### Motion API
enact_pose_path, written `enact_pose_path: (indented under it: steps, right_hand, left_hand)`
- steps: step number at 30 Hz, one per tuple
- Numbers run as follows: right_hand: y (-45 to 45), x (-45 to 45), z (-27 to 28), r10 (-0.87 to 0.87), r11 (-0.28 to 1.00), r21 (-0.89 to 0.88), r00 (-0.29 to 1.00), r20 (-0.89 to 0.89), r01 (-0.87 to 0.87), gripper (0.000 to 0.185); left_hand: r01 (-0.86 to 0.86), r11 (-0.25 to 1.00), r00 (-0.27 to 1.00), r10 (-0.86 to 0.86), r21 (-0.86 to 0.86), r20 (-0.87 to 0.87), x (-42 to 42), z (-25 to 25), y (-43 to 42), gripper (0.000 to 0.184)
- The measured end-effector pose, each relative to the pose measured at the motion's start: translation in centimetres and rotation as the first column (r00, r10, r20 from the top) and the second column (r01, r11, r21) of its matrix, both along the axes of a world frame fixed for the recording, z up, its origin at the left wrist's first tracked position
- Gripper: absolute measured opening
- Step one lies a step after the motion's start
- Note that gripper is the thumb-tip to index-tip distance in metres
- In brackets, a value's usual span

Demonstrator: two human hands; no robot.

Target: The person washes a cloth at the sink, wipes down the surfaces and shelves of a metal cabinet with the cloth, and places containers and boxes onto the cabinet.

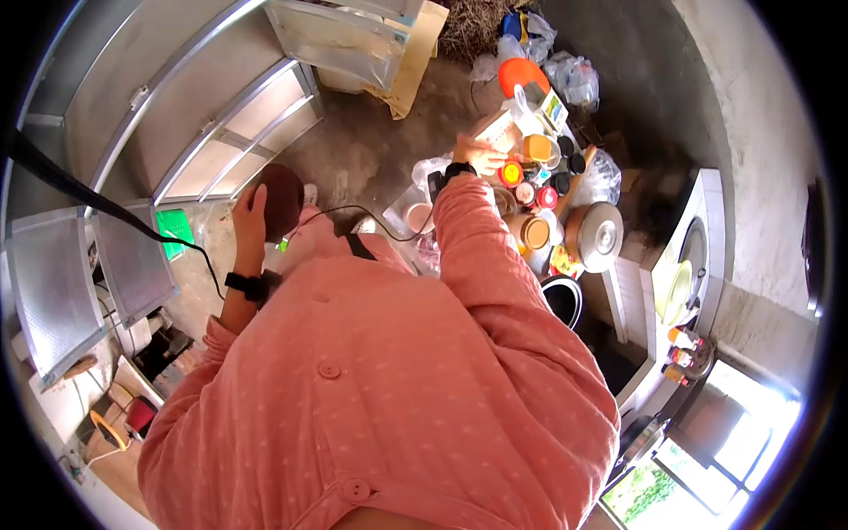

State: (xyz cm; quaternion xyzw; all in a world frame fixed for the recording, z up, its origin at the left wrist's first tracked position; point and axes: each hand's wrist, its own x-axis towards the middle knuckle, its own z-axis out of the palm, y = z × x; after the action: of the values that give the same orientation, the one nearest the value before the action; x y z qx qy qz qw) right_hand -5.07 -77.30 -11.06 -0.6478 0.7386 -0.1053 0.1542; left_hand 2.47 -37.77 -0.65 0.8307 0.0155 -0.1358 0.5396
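Right now, dark brown round object (283, 200) sits against left hand (251, 214), well apart from right hand (481, 156). Pale box (497, 132) lies at right hand's fingers, beside clustered jars (535, 233). Round object plain, dark; box light, faintly marked. Left hand partly curled, gripping round object's side. Right hand touches box, fingers extended; cannot tell how firmly closed.
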Motion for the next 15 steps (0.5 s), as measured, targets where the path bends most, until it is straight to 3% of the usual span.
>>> enact_pose_path:
  steps: [2, 3, 7, 8, 10, 12, 15]
  right_hand:
    - [-1.1, 0.0, -3.4, 0.030, 0.980, -0.187, 0.978, -0.208, -0.070, 0.104]
    - [-0.6, -0.4, -1.1, -0.009, 0.994, -0.106, 1.000, -0.001, 0.009, 0.093]
    - [-0.5, -0.8, -1.4, -0.046, 0.964, -0.265, 0.998, -0.048, 0.032, 0.086]
    - [-0.5, -1.1, -2.6, -0.033, 0.956, -0.292, 0.999, 0.023, 0.039, 0.086]
    - [0.4, -1.4, -1.2, -0.005, 0.975, -0.223, 1.000, -0.010, 0.002, 0.088]
    - [1.1, -1.3, -1.1, -0.025, 0.975, -0.223, 1.000, -0.005, 0.023, 0.094]
    - [1.6, -1.1, 0.8, -0.069, 0.996, -0.063, 0.997, 0.025, 0.071, 0.098]
  left_hand:
    - [-0.019, 1.000, 1.000, 0.019, -0.016, 0.021, -0.3, 0.1, 1.1, 0.030]
    - [-0.076, 0.997, 0.997, 0.076, -0.011, 0.000, -0.3, 1.0, 1.2, 0.030]
    - [-0.169, 0.983, 0.985, 0.166, -0.066, -0.047, -0.4, 2.2, 1.7, 0.032]
    - [-0.208, 0.973, 0.976, 0.200, -0.100, -0.084, -0.2, 2.3, 1.8, 0.033]
    - [-0.208, 0.972, 0.976, 0.198, -0.112, -0.090, 0.5, 1.5, 2.1, 0.033]
    - [-0.131, 0.991, 0.991, 0.132, -0.012, 0.013, 1.1, 1.1, 1.9, 0.032]
    - [-0.075, 0.996, 0.996, 0.073, -0.046, -0.049, 1.5, 2.1, 1.0, 0.030]
